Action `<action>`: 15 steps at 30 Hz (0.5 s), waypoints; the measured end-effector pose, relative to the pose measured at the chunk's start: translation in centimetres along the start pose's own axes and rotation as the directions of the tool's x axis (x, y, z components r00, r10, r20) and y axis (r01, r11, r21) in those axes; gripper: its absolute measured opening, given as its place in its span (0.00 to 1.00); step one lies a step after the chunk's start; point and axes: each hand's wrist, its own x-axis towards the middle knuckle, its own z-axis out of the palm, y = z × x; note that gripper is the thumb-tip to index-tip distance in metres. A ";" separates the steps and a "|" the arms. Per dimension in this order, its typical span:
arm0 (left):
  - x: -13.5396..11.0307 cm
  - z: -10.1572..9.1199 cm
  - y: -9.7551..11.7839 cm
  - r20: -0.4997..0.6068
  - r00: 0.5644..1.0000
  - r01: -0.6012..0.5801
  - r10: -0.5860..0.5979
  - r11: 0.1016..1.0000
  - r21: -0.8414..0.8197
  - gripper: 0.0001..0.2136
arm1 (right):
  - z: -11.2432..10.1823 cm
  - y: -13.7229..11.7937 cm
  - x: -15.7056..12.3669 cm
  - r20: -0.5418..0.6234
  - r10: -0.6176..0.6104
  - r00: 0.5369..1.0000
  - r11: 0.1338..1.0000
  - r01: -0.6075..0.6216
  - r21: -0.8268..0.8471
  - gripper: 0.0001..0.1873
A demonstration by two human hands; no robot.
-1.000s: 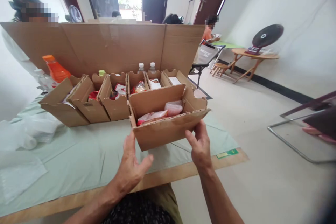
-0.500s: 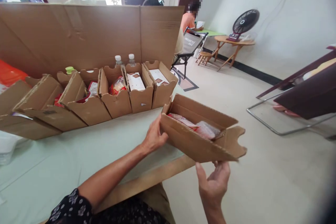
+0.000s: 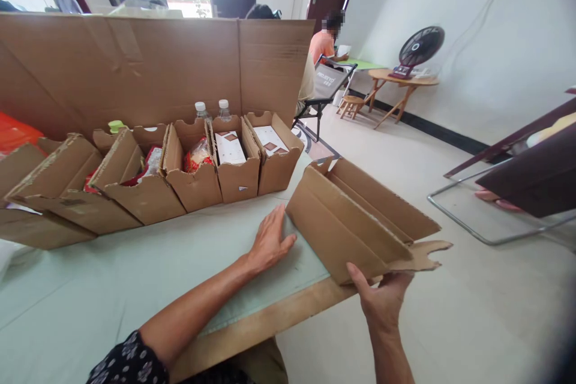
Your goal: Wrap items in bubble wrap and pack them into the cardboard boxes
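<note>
An open-topped cardboard box stands at the table's right edge, its near side facing me and its far right end jutting past the tabletop. The contents are hidden behind that side wall. My right hand holds the box's lower right corner, thumb on the near side and fingers underneath. Just left of the box, my left hand is open, fingers stretched out and apart from the cardboard or barely touching it; I cannot tell which. To its upper left, a similar box holds a white carton.
Several more cardboard boxes with packets stand in a row on the green-covered table. Behind them rise a cardboard panel and two capped bottles. A seated person and a fan are farther back.
The box has shifted right and come down to the table edge, turning so its packets are out of sight. My left hand has let go of its left end; my right hand moved right with it.
</note>
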 end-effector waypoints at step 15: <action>-9.1 -1.1 -4.0 -0.153 0.981 -0.078 0.117 0.968 0.239 0.22 | 19.1 0.5 15.3 0.113 -0.137 0.984 0.967 0.158 -0.201 0.68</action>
